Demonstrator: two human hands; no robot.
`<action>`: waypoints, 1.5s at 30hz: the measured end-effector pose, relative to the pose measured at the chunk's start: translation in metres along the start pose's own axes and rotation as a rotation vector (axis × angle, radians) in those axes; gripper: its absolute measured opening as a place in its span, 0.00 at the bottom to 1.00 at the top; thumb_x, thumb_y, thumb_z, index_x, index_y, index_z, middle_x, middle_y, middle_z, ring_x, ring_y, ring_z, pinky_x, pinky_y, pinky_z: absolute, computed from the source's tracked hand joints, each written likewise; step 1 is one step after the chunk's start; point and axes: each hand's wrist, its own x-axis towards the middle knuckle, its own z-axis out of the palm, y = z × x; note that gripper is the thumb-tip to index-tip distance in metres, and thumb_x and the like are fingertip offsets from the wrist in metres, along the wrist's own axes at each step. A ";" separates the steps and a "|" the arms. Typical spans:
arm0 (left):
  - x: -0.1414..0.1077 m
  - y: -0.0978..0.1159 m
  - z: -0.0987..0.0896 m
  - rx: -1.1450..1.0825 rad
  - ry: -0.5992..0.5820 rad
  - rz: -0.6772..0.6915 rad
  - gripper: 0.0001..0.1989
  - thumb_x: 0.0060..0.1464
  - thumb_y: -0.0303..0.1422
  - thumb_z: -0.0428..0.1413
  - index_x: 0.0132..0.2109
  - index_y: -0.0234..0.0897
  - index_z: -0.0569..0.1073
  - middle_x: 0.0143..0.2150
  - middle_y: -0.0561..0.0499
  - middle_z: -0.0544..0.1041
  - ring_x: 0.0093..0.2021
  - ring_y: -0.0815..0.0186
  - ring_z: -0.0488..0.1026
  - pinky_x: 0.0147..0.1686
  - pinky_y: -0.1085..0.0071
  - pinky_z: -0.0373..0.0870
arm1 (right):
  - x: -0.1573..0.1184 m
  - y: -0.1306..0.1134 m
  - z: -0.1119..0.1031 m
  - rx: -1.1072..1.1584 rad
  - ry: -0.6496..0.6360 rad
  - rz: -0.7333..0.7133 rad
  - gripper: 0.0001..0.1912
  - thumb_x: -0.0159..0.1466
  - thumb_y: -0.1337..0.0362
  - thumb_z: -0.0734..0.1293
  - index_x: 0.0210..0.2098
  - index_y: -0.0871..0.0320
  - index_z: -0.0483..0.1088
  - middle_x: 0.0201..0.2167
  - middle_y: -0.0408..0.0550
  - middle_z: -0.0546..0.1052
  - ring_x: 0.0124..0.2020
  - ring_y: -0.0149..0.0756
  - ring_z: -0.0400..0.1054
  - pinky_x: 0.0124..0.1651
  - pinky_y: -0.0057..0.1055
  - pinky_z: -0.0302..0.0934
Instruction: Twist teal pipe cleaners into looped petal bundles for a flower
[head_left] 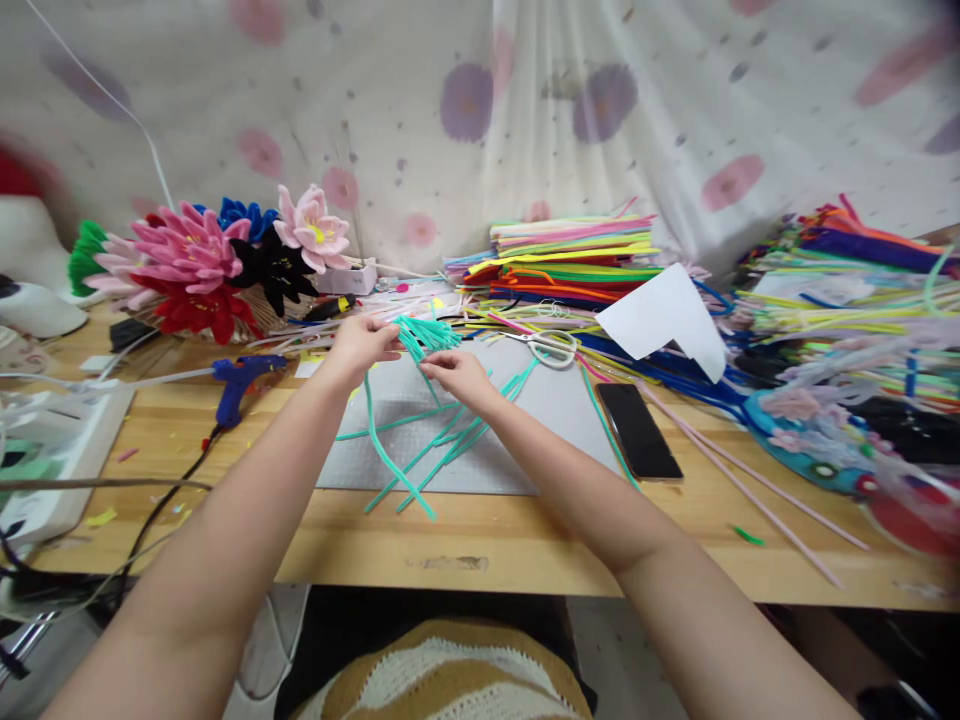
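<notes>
Above a grey cutting mat point(510, 470), both my hands are at a bunch of teal pipe cleaners point(427, 335) whose ends fan out. My left hand point(365, 345) is closed round the bunch on its left side. With its fingertips pinched together, my right hand point(459, 372) touches the lower part of the bunch; what exactly lies between those fingers is too small to tell. Several loose teal pipe cleaners point(450, 440) lie crossed on the mat below my hands, some reaching past its front edge.
Scissors point(551, 347) lie at the mat's back right, near a black phone point(639, 430) and cut white paper point(664, 325). A blue glue gun point(244, 385) stands left. Fuzzy flowers point(187, 255) fill the back left; stacked coloured pipe cleaners point(570, 255) line the back.
</notes>
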 end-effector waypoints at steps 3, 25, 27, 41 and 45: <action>-0.001 -0.008 0.001 -0.020 0.022 0.004 0.07 0.42 0.26 0.58 0.23 0.30 0.67 0.18 0.54 0.68 0.22 0.71 0.70 0.31 0.66 0.72 | -0.001 -0.004 0.005 0.086 -0.067 0.075 0.09 0.50 0.60 0.66 0.24 0.61 0.69 0.17 0.38 0.67 0.16 0.21 0.54 0.21 0.23 0.48; -0.004 -0.027 0.001 -0.089 0.019 0.061 0.04 0.45 0.25 0.55 0.26 0.31 0.66 0.21 0.54 0.70 0.22 0.72 0.70 0.28 0.68 0.73 | -0.008 -0.003 0.015 0.332 -0.198 0.248 0.07 0.52 0.65 0.65 0.21 0.61 0.62 0.14 0.36 0.66 0.12 0.19 0.54 0.16 0.19 0.48; -0.004 -0.028 0.001 -0.086 0.016 0.056 0.04 0.45 0.26 0.55 0.26 0.31 0.67 0.22 0.54 0.71 0.24 0.71 0.71 0.29 0.67 0.73 | -0.008 -0.004 0.015 0.318 -0.188 0.252 0.06 0.52 0.66 0.64 0.20 0.61 0.62 0.13 0.36 0.66 0.12 0.19 0.54 0.17 0.19 0.49; -0.008 -0.032 0.002 -0.089 0.025 0.055 0.07 0.42 0.29 0.58 0.27 0.32 0.66 0.23 0.54 0.70 0.26 0.70 0.72 0.30 0.68 0.73 | -0.001 0.000 0.018 0.222 -0.059 0.296 0.10 0.52 0.70 0.61 0.16 0.58 0.58 0.10 0.35 0.60 0.11 0.21 0.52 0.15 0.21 0.49; -0.007 -0.040 0.004 -0.073 0.020 0.102 0.07 0.42 0.29 0.58 0.28 0.32 0.66 0.23 0.54 0.71 0.27 0.70 0.72 0.29 0.69 0.72 | 0.001 -0.004 0.020 0.239 0.100 0.378 0.11 0.52 0.70 0.60 0.15 0.58 0.58 0.10 0.37 0.60 0.11 0.22 0.52 0.14 0.23 0.49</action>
